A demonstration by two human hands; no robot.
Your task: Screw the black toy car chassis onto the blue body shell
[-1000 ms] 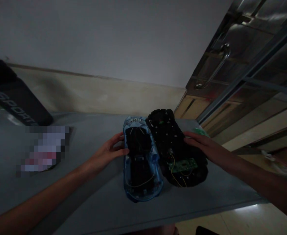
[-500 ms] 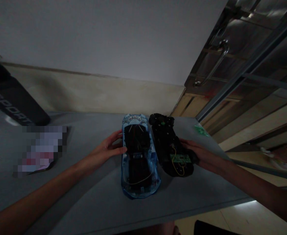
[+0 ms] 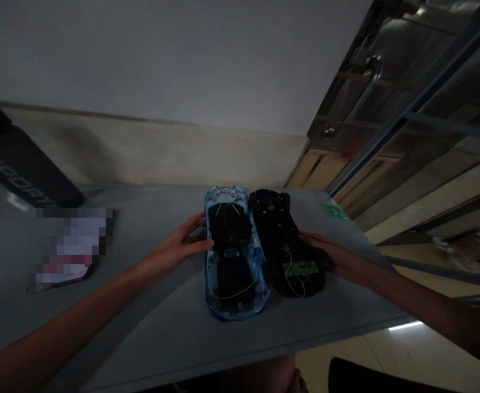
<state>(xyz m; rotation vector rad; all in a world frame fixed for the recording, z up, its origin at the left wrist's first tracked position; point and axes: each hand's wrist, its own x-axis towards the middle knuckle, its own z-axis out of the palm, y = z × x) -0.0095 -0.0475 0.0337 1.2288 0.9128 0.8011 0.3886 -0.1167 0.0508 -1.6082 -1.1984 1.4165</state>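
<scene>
"Two bare hands flank a pair of parts. The left hand (image 3: 185, 240) has thumb and fingers spread apart, their tips at the left side of a blue, car-shaped plastic shell (image 3: 232, 254), which lies hollow side up."

"And the right hand (image 3: 330, 254)?"

"Its fingers lie close together along the right side of a long, black plastic chassis (image 3: 279, 234). The chassis partly covers the hand, so whether it grips cannot be told."

"Which spatial relation governs the arrangement?"

"Parallel placement between the hands. Both long axes run from the near table edge toward the wall; the chassis leans slightly, its far end leftward. The shell is immediately right of the left hand, the nearer one; the chassis is immediately left of the right hand."

"Do the parts touch?"

"They lie just beside each other; contact cannot be made out. A green rectangular circuit board (image 3: 301, 268) and a thin yellow wire (image 3: 289, 278) mark the chassis's near end."

"Farther out?"

"A flat grey tabletop (image 3: 150, 327) bears everything. A small green scrap (image 3: 336, 210) lies beyond the right hand; well left of the left hand lies a flat, pixelated object (image 3: 74, 240), with a dark bottle lettered SPORT (image 3: 27, 164) behind it."
</scene>
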